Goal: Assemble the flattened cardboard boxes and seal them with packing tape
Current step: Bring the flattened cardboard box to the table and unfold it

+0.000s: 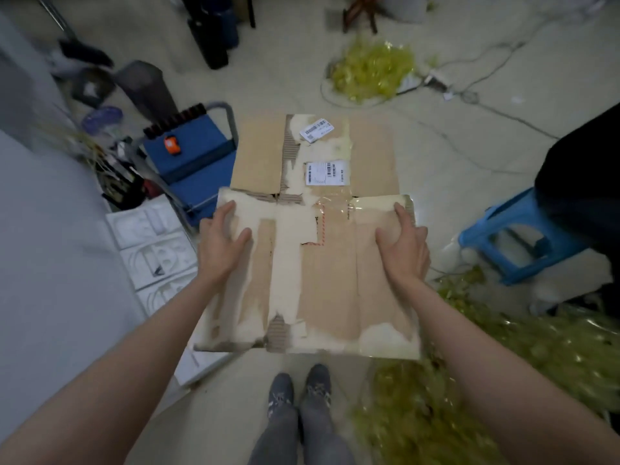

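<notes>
Two hands lie on the flattened cardboard box (322, 270): left hand (219, 243) and right hand (404, 245), fingers spread flat, gripping nothing. Beyond the box's far edge, bare floor (453, 152). Left of it (close) stand a blue cart (194, 156) and white foam trays (151, 243); right, a blue stool (513, 236) and yellow-green shreds (486, 364).

The flattened brown cardboard box (312, 263) lies mid-floor between a blue folding cart (198, 156) leftward and a blue plastic stool (516, 236) rightward.
</notes>
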